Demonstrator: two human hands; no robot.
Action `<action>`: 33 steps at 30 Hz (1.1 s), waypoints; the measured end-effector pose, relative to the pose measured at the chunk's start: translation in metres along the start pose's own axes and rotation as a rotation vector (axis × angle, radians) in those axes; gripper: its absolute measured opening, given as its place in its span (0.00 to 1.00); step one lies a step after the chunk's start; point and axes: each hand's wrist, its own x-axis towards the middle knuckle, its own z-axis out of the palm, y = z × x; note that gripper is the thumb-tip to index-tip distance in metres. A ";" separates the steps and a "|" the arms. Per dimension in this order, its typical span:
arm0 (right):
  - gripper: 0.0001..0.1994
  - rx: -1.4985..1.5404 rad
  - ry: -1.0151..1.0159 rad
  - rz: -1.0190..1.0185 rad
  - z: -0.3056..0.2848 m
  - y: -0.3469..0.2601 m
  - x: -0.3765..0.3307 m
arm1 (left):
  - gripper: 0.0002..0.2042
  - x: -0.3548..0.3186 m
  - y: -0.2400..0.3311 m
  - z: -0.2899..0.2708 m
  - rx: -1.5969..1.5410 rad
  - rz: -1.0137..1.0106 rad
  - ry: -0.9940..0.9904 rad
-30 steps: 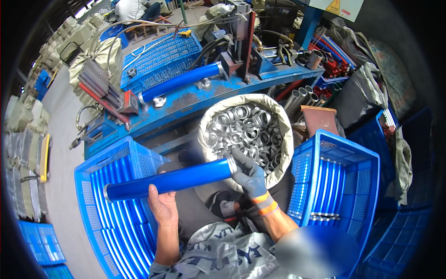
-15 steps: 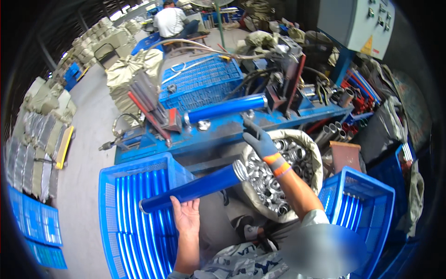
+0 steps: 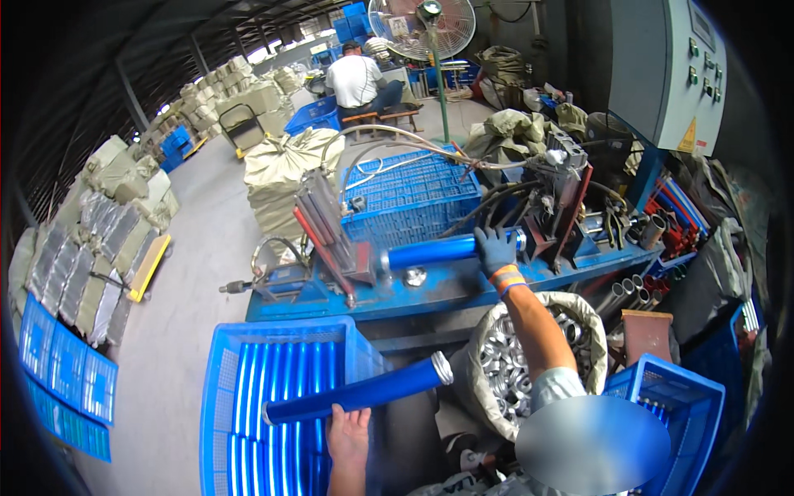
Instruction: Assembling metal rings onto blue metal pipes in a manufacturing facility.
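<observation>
My bare left hand [image 3: 348,436] holds up a blue metal tube [image 3: 351,395] from below, thumb and fingers along its underside. A silver ring fitting [image 3: 442,369] caps the tube's right end, and its left end hangs over a blue crate [image 3: 285,332] filled with similar blue tubes. At the bench, my gloved right hand [image 3: 498,252] lies wrapped over the right part of another blue tube [image 3: 434,251], which sits level between two upright red-and-metal clamps. A loose silver ring [image 3: 415,276] rests on the blue bench [image 3: 372,307] in front of that tube.
A fabric sack [image 3: 474,347] of silver rings stands below my right arm, with another blue crate [image 3: 715,397] to its right. Hoses [image 3: 397,132] arch over an upturned blue crate [image 3: 413,194] behind the bench. A control box [image 3: 662,74] hangs right. Farther back, a person [image 3: 356,78] sits near a fan.
My right hand has reached forward from the bench's front side onto the tube between the clamps. My left hand still holds its tube. The view has tilted up and shifted left.
</observation>
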 end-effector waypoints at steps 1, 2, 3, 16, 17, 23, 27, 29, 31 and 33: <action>0.41 0.122 0.083 -0.075 -0.018 0.000 -0.007 | 0.23 0.005 -0.003 0.000 0.002 -0.012 0.010; 0.44 0.323 0.236 -0.207 -0.049 -0.019 -0.014 | 0.22 0.004 0.003 -0.005 0.035 0.017 0.035; 0.44 0.503 0.241 -0.233 -0.086 -0.036 -0.028 | 0.22 0.003 0.007 -0.008 0.071 0.036 0.053; 0.39 1.340 0.414 0.679 -0.257 0.097 -0.422 | 0.37 0.256 -0.263 0.271 0.098 -0.148 -0.125; 0.38 1.345 0.363 0.690 -0.261 0.092 -0.441 | 0.38 0.303 -0.260 0.263 0.099 -0.115 -0.106; 0.36 1.262 0.306 0.894 -0.305 0.092 -0.525 | 0.41 0.377 -0.316 0.266 0.183 -0.253 0.215; 0.39 1.349 0.321 0.954 -0.290 0.092 -0.519 | 0.44 0.404 -0.299 0.254 0.216 -0.300 0.204; 0.40 1.368 0.336 0.941 -0.285 0.088 -0.506 | 0.44 0.400 -0.306 0.254 0.237 -0.307 0.200; 0.40 1.420 0.298 0.924 -0.283 0.083 -0.494 | 0.45 0.396 -0.305 0.260 0.261 -0.308 0.227; 0.39 1.415 0.299 0.924 -0.282 0.078 -0.490 | 0.44 0.384 -0.305 0.260 0.277 -0.317 0.187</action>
